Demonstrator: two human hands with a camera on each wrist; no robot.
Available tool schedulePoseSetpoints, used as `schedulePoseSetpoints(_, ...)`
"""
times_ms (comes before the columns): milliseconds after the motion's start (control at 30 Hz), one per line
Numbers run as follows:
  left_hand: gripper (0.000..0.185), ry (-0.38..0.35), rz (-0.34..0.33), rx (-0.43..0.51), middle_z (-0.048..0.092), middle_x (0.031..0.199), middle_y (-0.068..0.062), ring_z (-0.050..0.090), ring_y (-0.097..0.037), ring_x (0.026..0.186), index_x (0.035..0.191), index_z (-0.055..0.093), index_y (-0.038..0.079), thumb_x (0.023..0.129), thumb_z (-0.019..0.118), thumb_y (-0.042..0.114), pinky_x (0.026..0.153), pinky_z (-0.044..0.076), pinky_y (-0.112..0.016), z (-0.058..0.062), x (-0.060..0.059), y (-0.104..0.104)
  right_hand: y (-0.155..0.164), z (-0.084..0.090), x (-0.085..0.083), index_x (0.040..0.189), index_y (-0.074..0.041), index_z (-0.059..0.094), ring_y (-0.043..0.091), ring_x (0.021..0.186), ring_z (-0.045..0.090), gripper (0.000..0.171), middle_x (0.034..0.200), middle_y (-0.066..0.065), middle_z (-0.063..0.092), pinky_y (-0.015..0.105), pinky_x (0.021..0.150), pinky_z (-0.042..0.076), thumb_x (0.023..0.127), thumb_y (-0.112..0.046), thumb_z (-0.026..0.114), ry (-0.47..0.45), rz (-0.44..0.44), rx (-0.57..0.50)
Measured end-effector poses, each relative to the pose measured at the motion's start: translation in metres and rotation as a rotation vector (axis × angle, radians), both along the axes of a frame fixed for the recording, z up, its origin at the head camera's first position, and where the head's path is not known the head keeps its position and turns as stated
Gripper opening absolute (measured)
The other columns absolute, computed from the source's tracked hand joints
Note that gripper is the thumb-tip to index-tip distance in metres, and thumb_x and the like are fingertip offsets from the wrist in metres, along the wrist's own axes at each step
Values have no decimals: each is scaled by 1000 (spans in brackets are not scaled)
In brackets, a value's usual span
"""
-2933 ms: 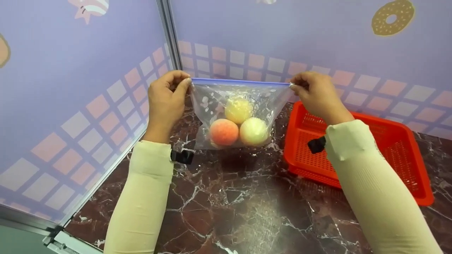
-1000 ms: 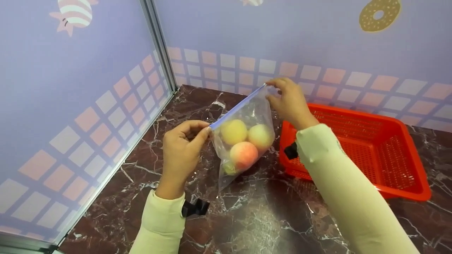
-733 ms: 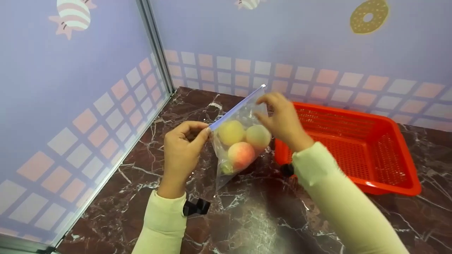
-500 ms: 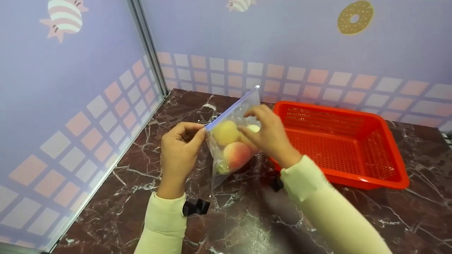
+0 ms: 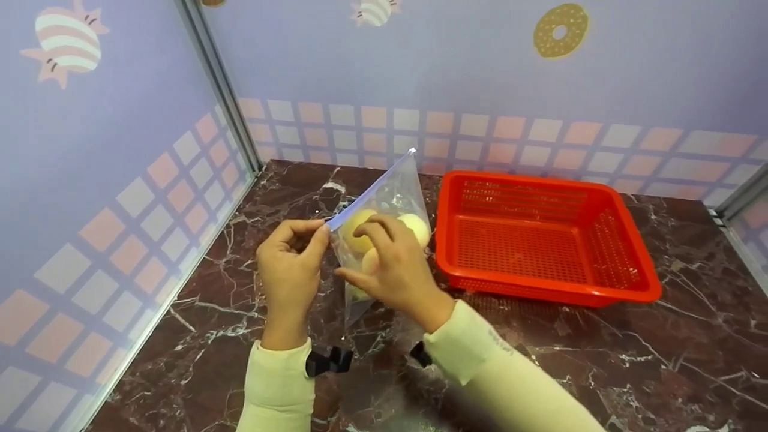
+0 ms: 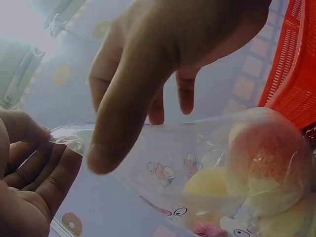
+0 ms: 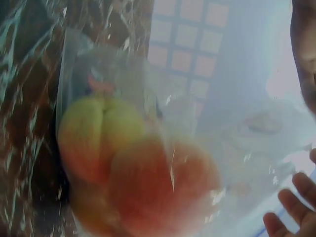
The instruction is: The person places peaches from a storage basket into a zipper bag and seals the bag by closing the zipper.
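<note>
A clear zip bag (image 5: 402, 189) with a blue-purple zip strip (image 5: 373, 191) holds several peaches, one pale yellow (image 5: 415, 228) and one reddish (image 6: 266, 163). My left hand (image 5: 291, 273) pinches the near corner of the zip between thumb and fingers. The strip slants up and away to a small white slider (image 5: 412, 150) at its far end. In front of the bag is my right hand (image 5: 402, 270), fingers loosely bent and thumb apart, covering part of the fruit. Seen from the left wrist, its thumb and fingers straddle the bag's upper edge, near the left hand.
A red perforated plastic basket (image 5: 522, 288) stands to the right of the bag on the dark marbled tabletop (image 5: 558, 348). Purple patterned panels (image 5: 468, 66) enclose the table at the left and back, joined by a metal corner post (image 5: 222, 90).
The bag, earlier stretched level between both hands, now slants. My right hand has let go of the far zip end and moved down and left toward my left hand, which keeps its pinch.
</note>
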State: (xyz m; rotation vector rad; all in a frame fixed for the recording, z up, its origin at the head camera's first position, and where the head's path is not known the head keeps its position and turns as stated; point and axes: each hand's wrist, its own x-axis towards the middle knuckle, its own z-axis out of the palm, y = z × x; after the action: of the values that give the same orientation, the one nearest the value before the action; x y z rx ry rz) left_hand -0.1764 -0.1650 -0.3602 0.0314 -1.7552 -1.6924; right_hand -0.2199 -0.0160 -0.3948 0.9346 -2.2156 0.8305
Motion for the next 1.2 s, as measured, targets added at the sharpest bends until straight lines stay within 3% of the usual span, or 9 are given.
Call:
schedulePoseSetpoints(367,9,13,15,9,70,76,-2,66,-7,67,85,69,-10,79,72,-4,63,55,-20,-4,-4,10,-21,-8,7,97,-11,60,21,105,58,30,111,6,60,33,94,47,79,-30,73,88,-180,-173)
schedulePoseSetpoints(567,9,12,0,21,70,78,-8,67,-9,68,86,68,-11,79,71,-6,64,56,-21,-5,-6,11,-22,-10,6,92,-9,65,20,97,64,20,105,6,67,29,92,51,78,-20,75,153,-173,-234)
schedulePoseSetpoints(667,10,9,-48,24,70,80,-9,68,-10,68,87,67,-12,80,70,-6,64,57,-23,-5,-7,10,-20,-10,5,89,-9,69,19,93,67,12,101,6,71,28,90,52,79,-13,75,178,-158,-262)
schedulePoseSetpoints(800,9,-15,-116,-1,69,76,-1,63,-9,63,87,67,-11,82,70,-4,60,54,-21,-2,-12,3,-17,-10,4,88,-8,70,18,93,69,9,98,6,72,27,88,53,80,-8,74,187,-124,-290)
schedulePoseSetpoints(967,12,-121,-232,-39,69,77,-2,63,-14,68,86,67,-3,89,66,8,69,57,-29,5,-31,-14,-15,-11,5,88,-7,70,18,93,69,10,98,6,73,26,88,53,79,-5,74,189,-86,-317)
schedulePoseSetpoints(1067,17,-202,-316,-75,69,83,-10,67,-20,73,90,66,-1,92,64,15,74,59,-35,9,-52,-25,-15,-13,6,89,-7,70,17,92,69,10,98,7,73,26,87,53,79,-4,73,193,-67,-323)
schedulePoseSetpoints(1200,22,-267,-379,-168,68,81,-9,66,-19,70,94,65,-7,93,63,15,72,59,-33,9,-86,-36,-14,-14,7,90,-6,69,16,92,69,9,98,6,73,24,87,53,82,-5,71,187,-31,-311)
